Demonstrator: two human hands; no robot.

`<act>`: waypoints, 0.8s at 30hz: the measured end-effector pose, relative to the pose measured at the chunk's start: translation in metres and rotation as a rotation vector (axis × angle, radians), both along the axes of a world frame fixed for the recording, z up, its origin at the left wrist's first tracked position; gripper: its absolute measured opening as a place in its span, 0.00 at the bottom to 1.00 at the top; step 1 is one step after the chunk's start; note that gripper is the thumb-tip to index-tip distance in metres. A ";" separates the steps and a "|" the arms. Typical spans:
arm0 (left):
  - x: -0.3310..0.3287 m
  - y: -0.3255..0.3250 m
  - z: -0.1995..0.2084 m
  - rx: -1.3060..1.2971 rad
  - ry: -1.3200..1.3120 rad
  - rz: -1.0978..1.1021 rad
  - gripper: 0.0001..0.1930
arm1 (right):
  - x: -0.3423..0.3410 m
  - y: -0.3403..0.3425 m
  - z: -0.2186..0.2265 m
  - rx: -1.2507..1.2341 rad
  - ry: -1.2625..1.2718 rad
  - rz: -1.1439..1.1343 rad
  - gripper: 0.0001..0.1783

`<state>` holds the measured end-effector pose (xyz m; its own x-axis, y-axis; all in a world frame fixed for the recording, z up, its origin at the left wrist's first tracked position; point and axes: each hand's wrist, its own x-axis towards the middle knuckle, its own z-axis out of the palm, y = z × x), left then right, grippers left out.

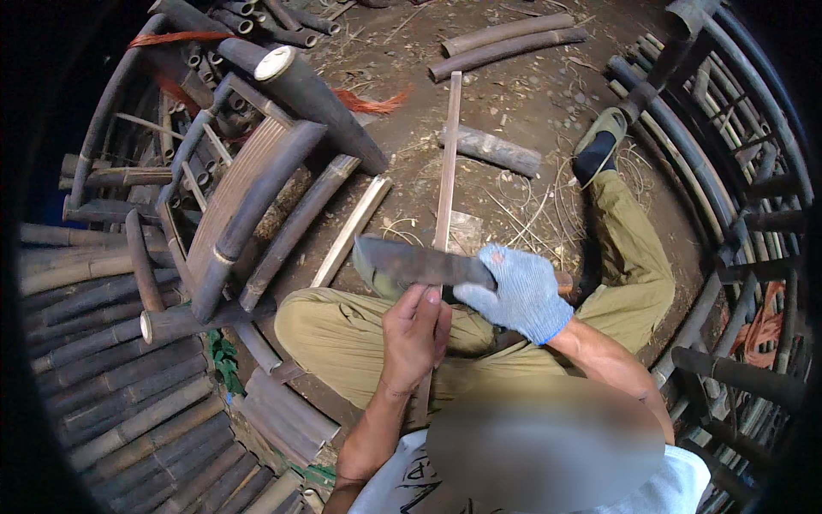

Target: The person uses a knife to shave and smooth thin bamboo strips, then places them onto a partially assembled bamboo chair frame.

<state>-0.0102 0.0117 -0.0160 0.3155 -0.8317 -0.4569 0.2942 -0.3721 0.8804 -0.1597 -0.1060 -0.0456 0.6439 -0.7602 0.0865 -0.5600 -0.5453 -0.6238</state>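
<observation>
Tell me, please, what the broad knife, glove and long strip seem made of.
Broad knife: blade probably steel, dark, with a sheen near its end.
Glove: likely knitted fabric, matte, soft-looking and finely textured.
Long strip: bamboo or wood, from its matte brown surface.

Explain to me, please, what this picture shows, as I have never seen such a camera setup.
There is no robot here, just one person's two hands. This single picture comes from a fisheye camera worn on the head, looking down, so straight edges bend near the rim. The gloved right hand grips a broad-bladed knife. The bare left hand holds a long, narrow strip that passes beneath the knife. Cut bamboo pieces lie ahead on the dirt floor.
</observation>
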 end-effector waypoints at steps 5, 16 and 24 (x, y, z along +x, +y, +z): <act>-0.011 0.009 0.006 0.002 0.004 0.029 0.20 | -0.001 -0.018 -0.014 -0.098 0.004 -0.026 0.28; 0.009 0.111 0.001 0.066 0.124 -0.078 0.24 | -0.056 -0.151 -0.025 0.013 0.096 -0.432 0.32; 0.012 0.004 -0.008 -0.041 0.895 0.188 0.23 | 0.010 -0.004 0.017 0.016 0.000 0.107 0.27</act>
